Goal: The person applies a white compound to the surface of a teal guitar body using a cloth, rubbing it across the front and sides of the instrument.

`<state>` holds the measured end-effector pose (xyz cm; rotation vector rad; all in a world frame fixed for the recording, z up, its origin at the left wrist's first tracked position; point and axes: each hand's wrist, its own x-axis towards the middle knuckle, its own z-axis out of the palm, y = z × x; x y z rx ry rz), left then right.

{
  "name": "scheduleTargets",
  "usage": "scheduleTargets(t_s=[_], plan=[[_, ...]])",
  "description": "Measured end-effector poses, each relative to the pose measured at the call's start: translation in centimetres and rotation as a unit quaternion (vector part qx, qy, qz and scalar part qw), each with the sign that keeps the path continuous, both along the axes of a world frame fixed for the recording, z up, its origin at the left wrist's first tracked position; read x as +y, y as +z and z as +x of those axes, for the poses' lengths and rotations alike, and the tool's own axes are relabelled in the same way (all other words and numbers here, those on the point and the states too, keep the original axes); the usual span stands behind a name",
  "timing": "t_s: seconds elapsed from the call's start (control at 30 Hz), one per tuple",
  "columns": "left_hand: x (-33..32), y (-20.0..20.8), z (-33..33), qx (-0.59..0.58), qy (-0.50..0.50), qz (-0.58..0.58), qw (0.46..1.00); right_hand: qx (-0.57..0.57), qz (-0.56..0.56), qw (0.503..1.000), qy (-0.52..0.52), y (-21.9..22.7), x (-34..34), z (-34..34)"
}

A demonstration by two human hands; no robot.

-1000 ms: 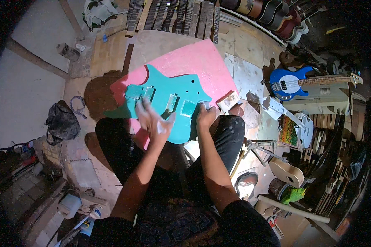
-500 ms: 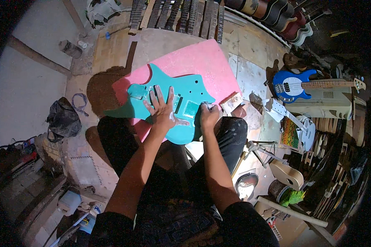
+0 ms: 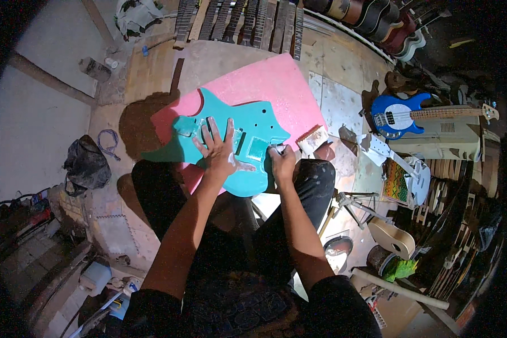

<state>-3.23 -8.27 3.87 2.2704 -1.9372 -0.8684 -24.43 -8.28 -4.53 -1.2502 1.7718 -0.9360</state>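
Note:
A turquoise electric guitar body (image 3: 248, 121) with cut-out cavities and small holes lies across my lap and over a pink board (image 3: 265, 76). My left hand (image 3: 217, 151) rests flat on its face, fingers spread, with whitish dust on the fingers. At the body's right edge, beside the square cavity, my right hand (image 3: 283, 163) is closed in a pinch. A small pale piece, which looks like folded sandpaper, shows between its fingertips against the edge; the fingers partly hide it. Just right of that hand, a whitish folded sheet (image 3: 312, 141) with a jagged edge lies on the board.
Several guitar necks (image 3: 239, 22) line the far side. To the right are a blue bass guitar (image 3: 400, 116), a white guitar (image 3: 391, 155), a metal stand (image 3: 355, 205) and an acoustic guitar body (image 3: 391, 238). A black bag (image 3: 87, 163) lies on the left floor.
My right hand has shifted slightly down along the body's edge, and the pale piece in its fingertips now shows. My left hand stays flat on the guitar body.

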Motion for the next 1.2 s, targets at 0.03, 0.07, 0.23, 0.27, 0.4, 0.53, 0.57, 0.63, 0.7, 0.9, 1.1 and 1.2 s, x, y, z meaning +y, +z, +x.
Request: scheduleTargets(t_s=[0.03,0.07,0.23,0.27,0.4,0.53,0.57,0.63,0.7,0.9,1.1,1.2], plan=[[-0.1,-0.1,0.1,-0.001,0.002,0.004,1.0,0.014,0.003,1.0,-0.004,0.2,-0.6,0.1],[-0.1,0.0,0.1,-0.004,0.001,0.005,1.0,0.027,0.008,1.0,-0.01,0.3,-1.2,0.3],[-0.2,0.1,-0.1,-0.01,-0.001,0.021,1.0,0.011,0.019,1.0,0.019,0.6,0.6,0.1],[-0.3,0.2,-0.1,-0.014,-0.004,0.021,1.0,0.027,0.009,1.0,0.008,0.9,0.2,0.2],[-0.3,-0.6,0.1,-0.011,-0.002,0.014,1.0,0.111,-0.011,0.992,-0.055,1.2,-1.4,1.5],[-0.4,-0.9,-0.4,-0.012,-0.007,0.015,1.0,-0.061,0.007,0.998,-0.023,-1.0,0.4,-0.7],[-0.3,-1.2,-0.1,-0.014,-0.003,0.007,1.0,-0.026,0.016,1.0,0.006,-0.5,0.7,-0.6],[0.1,-1.7,0.5,-0.017,0.003,-0.009,1.0,0.044,0.033,0.996,0.063,0.5,1.0,-0.3],[-0.3,-0.1,0.1,-0.02,0.0,0.016,1.0,-0.012,0.011,0.998,0.054,1.0,0.1,-0.3],[-0.6,0.4,-0.2,-0.022,-0.004,0.029,0.999,0.007,0.033,0.982,0.184,-1.4,2.7,-2.7],[0.1,-1.6,0.5,-0.022,-0.003,0.007,1.0,0.011,0.041,0.999,0.021,0.8,0.3,0.1],[-0.5,-1.3,0.0,-0.033,-0.012,0.012,0.999,0.091,-0.039,0.995,-0.023,-1.1,0.4,0.1]])
